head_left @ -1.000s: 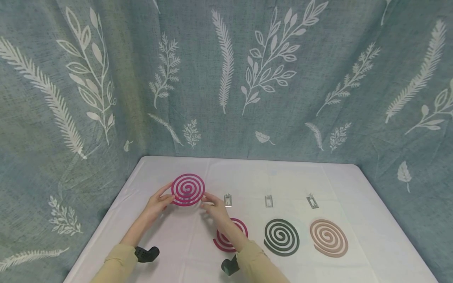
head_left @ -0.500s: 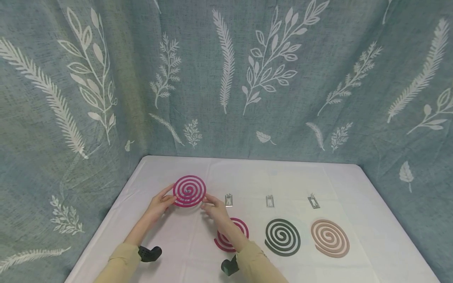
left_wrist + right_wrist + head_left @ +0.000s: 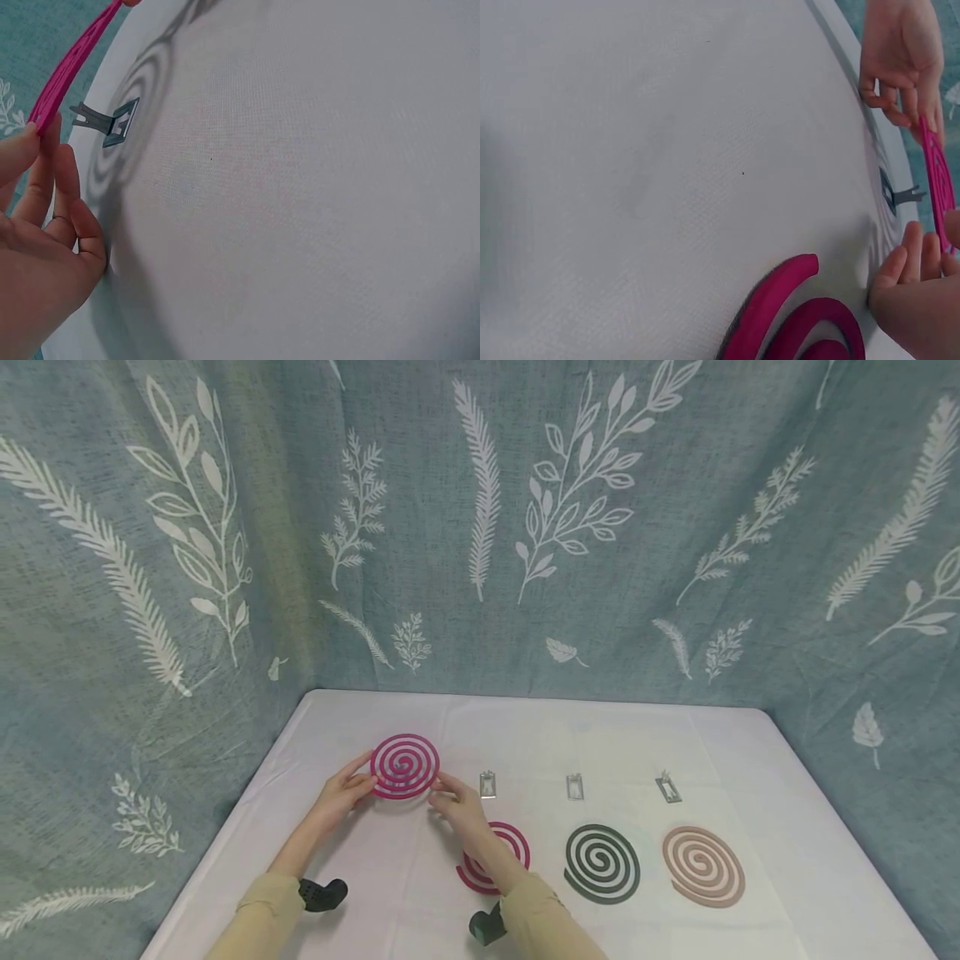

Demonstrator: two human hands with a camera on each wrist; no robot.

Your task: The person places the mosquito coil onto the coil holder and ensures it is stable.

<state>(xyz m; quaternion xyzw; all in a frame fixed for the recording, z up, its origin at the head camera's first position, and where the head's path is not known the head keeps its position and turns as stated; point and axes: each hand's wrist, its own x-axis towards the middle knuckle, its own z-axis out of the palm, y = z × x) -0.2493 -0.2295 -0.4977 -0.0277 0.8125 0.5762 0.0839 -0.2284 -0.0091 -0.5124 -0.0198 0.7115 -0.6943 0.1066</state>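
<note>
A pink coil is pinched at opposite edges in the barely parted fingers of the left hand and right hand, just above a metal stand on the bench.

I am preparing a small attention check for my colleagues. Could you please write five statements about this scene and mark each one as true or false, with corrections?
1. The left hand and the right hand hold the raised pink spiral. True.
2. The shadow of this spiral falls around a small metal stand. True.
3. The dark spiral lies between the lower pink spiral and the brown spiral. True.
4. The brown spiral is the leftmost of the three lying spirals. False: it is the rightmost in the head view.
5. The dark spiral stands on its edge. False: it lies flat on the white table.
</note>
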